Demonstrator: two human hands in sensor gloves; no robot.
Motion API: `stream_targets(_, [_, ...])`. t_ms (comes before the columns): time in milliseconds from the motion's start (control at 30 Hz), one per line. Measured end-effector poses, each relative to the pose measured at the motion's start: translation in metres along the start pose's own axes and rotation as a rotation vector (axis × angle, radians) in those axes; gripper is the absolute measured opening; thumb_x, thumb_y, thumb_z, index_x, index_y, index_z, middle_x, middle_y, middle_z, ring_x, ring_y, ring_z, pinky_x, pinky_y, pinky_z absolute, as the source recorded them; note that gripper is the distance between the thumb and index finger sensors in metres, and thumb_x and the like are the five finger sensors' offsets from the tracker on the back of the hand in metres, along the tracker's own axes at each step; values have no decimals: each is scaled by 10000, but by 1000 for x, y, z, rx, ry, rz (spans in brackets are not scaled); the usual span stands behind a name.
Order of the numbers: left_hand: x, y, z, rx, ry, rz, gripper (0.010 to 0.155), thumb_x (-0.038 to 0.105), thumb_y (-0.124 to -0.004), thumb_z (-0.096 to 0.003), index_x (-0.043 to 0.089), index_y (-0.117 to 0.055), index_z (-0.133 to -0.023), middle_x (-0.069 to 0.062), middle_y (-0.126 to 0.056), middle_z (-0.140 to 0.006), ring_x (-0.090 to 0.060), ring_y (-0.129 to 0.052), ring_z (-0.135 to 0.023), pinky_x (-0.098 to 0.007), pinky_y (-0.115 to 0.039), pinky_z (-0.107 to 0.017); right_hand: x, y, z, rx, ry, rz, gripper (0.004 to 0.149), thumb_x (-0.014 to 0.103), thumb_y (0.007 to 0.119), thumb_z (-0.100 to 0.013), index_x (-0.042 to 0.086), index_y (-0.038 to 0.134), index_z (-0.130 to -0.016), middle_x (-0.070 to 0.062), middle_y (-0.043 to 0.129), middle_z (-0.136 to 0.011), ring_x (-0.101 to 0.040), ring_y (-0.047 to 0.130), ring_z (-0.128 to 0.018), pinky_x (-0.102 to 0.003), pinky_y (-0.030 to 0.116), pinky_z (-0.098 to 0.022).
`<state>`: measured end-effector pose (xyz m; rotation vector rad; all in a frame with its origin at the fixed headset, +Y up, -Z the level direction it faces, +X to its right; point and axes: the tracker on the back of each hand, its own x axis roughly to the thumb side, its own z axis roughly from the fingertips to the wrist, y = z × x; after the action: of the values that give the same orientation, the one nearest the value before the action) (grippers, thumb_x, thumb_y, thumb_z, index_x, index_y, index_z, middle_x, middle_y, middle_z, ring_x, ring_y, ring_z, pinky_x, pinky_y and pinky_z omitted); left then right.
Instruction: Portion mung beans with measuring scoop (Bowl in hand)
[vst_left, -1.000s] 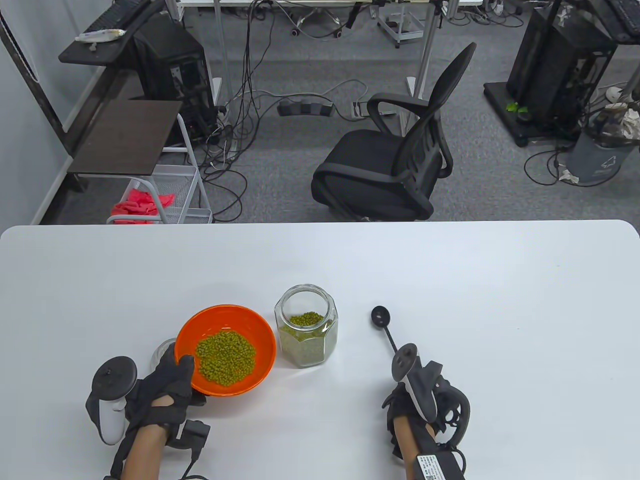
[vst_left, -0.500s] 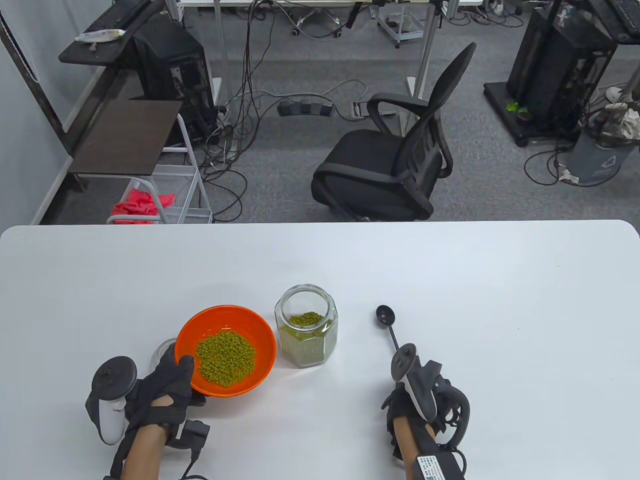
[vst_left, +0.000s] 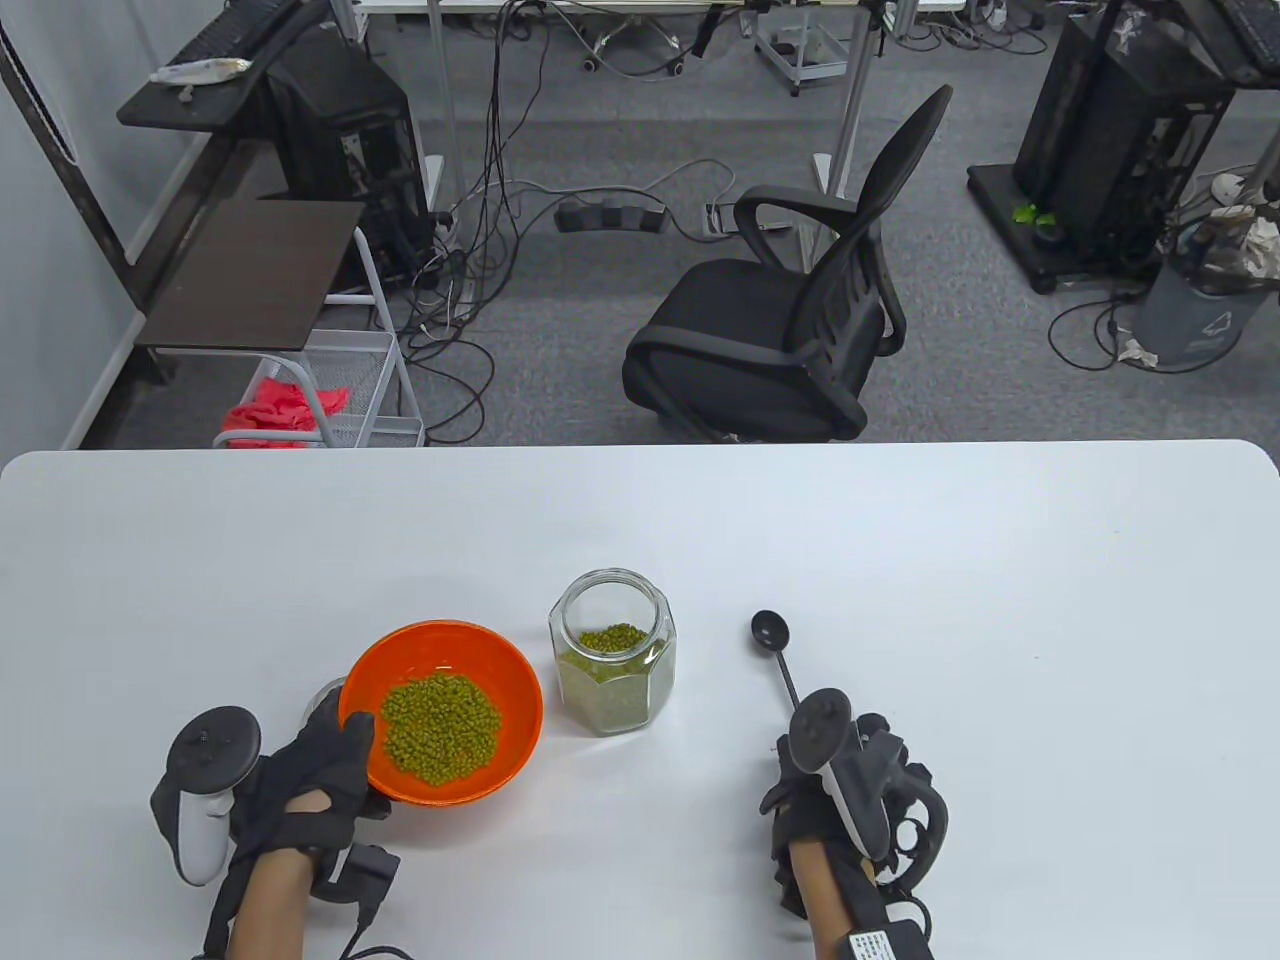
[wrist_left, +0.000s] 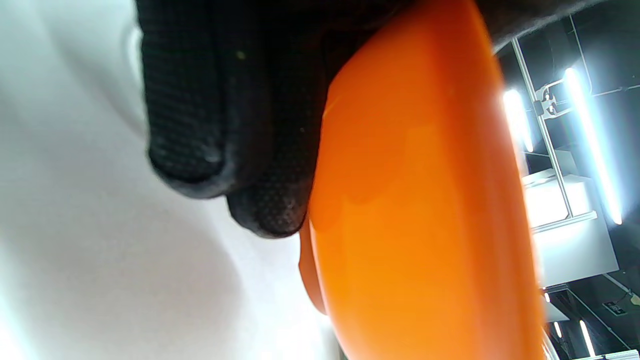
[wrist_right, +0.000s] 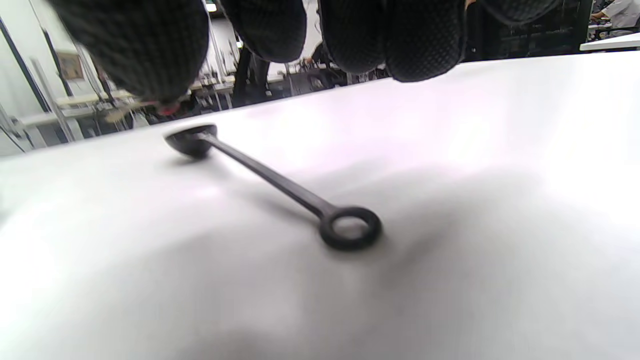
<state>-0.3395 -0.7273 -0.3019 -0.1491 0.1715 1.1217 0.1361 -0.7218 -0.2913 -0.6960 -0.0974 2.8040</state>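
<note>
Left: our left hand (vst_left: 300, 790) grips the orange bowl (vst_left: 500, 680) by its near-left rim, thumb over the lip and fingers (wrist_left: 265, 210) curled beneath the outer wall, as the left wrist view confirms; the bowl appears raised a little off the bench (vst_left: 900, 560) and tipped slightly toward us, though the gap is hard to judge; it carries a mound of mung beans (vst_left: 440, 725); a clear glass object (vst_left: 322, 697), probably the jar's lid, lies just behind the hand, mostly hidden.

Centre: the open glass jar (vst_left: 612, 665) stands upright just beside the bowl, partly filled with beans, and apart from both hands.

Right: the black measuring scoop (vst_left: 771, 632) lies flat on the bench, cup away from us, ring end toward us; our right hand (vst_left: 850, 800) hovers above the handle's ring end; in the right wrist view the fingertips (wrist_right: 425, 45) hang relaxed and clear of the scoop (wrist_right: 280, 185), holding nothing.

We judge the portioning itself largely done, the bowl being charged and the scoop set down empty; what remains is likely setting the bowl down; that calls for a level, slow lowering so the beans do not spill over the near rim; should another portion be wanted, the right hand must first pinch the thin handle off the bench.
</note>
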Motion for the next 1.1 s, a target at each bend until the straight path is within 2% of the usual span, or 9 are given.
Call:
stream_targets(233, [0, -7, -3, -81, 15, -58, 639, 424, -597, -572, 54, -484, -1080, -164, -748, -940, -279, -1159, -457, -300, -1005, -300, 1, -18, 2, -98, -57, -148, 670, 442, 879, -419, 183, 695, -1009, -248, 623, -1045, -530, 676, -929, -765, 428, -645])
stream_targets(467, [-2, -11, -6, -158, 39, -120, 634, 423, -590, -576, 66, -482, -1088, -151, -742, -954, -286, -1151, -483, -308, -1000, -320, 0, -30, 0, -154, -116, -123, 681, 457, 871, -420, 189, 684, -1018, -242, 606, -1059, -526, 638, -962, -777, 401, -651])
stream_targets(700, [-7, -18, -10, -240, 56, -98, 631, 426, -586, -580, 76, -479, -1094, -144, -737, -965, -290, -1144, -501, -311, -995, -334, -7, -21, 1, -170, -174, -137, 705, 469, 870, -415, 201, 660, -1032, -228, 558, -1089, -533, 559, -1007, -794, 350, -653])
stream_targets(1100, [-13, -26, -14, -282, 93, -163, 629, 425, -586, -580, 80, -484, -1095, -140, -738, -967, -288, -1144, -524, -314, -997, -347, -7, -7, 4, -140, -240, -132, 745, 516, 827, -414, 201, 611, -1054, -225, 506, -1108, -540, 469, -1031, -806, 290, -648])
